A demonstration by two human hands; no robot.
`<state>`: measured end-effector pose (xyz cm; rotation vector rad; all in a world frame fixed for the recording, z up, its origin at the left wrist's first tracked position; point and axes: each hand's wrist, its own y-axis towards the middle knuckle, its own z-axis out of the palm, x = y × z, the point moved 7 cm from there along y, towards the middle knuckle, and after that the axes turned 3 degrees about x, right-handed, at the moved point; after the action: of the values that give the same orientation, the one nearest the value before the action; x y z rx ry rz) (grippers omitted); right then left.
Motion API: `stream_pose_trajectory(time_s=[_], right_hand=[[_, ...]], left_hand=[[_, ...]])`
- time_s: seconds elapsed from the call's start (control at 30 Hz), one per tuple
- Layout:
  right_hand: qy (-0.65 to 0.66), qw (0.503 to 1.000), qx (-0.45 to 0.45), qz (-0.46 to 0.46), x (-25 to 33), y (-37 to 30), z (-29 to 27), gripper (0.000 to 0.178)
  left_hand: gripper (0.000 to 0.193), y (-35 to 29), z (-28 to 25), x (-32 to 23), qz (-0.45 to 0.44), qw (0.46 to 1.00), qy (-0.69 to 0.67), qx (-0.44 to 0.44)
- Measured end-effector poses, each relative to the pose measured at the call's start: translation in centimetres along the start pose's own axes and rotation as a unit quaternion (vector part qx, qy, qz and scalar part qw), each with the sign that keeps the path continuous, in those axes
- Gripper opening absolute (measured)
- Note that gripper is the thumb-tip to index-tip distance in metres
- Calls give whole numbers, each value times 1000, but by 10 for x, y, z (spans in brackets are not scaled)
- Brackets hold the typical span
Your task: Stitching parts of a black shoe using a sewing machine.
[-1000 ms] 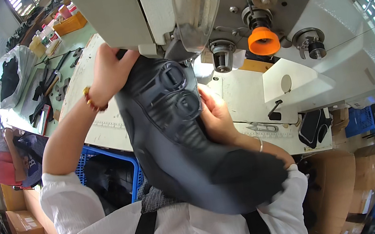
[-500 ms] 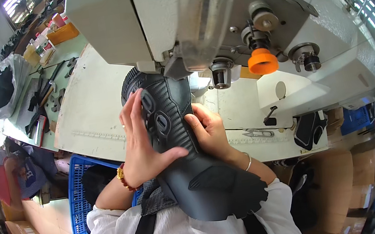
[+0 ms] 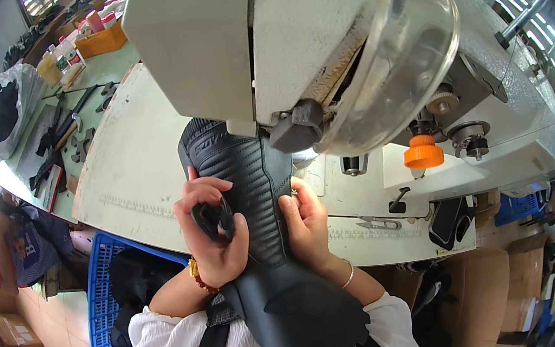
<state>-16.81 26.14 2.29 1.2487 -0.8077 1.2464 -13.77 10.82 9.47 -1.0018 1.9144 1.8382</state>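
A black boot upper [image 3: 245,192] with ribbed panels stretches from beneath the sewing machine head [image 3: 195,43] back to my lap, its notched lower part [image 3: 304,312] nearest me. My left hand [image 3: 224,260] is closed around a small black trim piece [image 3: 212,219] with oval loops, lifted off the ribbed face. At the upper's right edge, my right hand [image 3: 307,220] pinches the material between thumb and curled fingers. The far end of the upper lies under the machine's needle area, where the dark guard block [image 3: 295,125] and housing hide the needle.
Beyond the white worktable [image 3: 122,153], tools and scraps cover a green bench with a white plastic bag [image 3: 8,115]. A blue basket [image 3: 100,298] with black pieces stands at lower left. Right of the upper are a snips-like tool [image 3: 378,223] and a black cut piece [image 3: 449,224]. Another person sits far left.
My left fingers, spread over the looped trim before, have closed on it and raised it from the upper. The machine head appears larger and further right as the view shifts.
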Motion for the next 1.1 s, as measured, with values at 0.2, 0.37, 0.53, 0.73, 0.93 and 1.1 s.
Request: stream_pose_trajectory(time_s=[0.2, 0.37, 0.53, 0.73, 0.93, 1.1], right_hand=[[4, 1000, 6, 8, 2, -2, 1, 29], [15, 1000, -1, 15, -8, -1, -2, 32], [-8, 1000, 14, -4, -5, 2, -3, 33], [-16, 1000, 3, -4, -1, 4, 1, 33], [9, 1000, -2, -29, 6, 9, 7, 29], [-33, 999, -6, -42, -5, 12, 3, 28]], left_hand=[[43, 1, 2, -3, 5, 1000, 30, -2], [43, 4, 2, -2, 6, 999, 32, -2], [44, 4, 2, -2, 12, 998, 64, 19], [42, 3, 0, 10, -79, 996, 8, -27], [43, 7, 0, 18, -97, 995, -18, -17], [44, 10, 0, 20, -92, 996, -12, -12]])
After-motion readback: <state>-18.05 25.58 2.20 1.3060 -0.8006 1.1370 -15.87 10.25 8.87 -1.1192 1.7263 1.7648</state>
